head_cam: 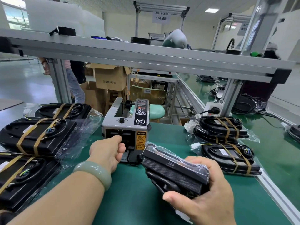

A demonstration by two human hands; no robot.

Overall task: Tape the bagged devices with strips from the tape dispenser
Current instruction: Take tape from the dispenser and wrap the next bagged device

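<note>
at 12 o'clock, fetching strip from tape dispenser [126, 125], left hand [109, 151] grip unclear; clutching bagged device [174, 170] in right hand [204, 198]; next, clean pull.

Pale green bangle [93, 173] by left hand [107, 151]; forearms bare

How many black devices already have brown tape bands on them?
5: left rear device, left middle device, left front device, right rear device, right front device. Others may hide beneath.
</note>
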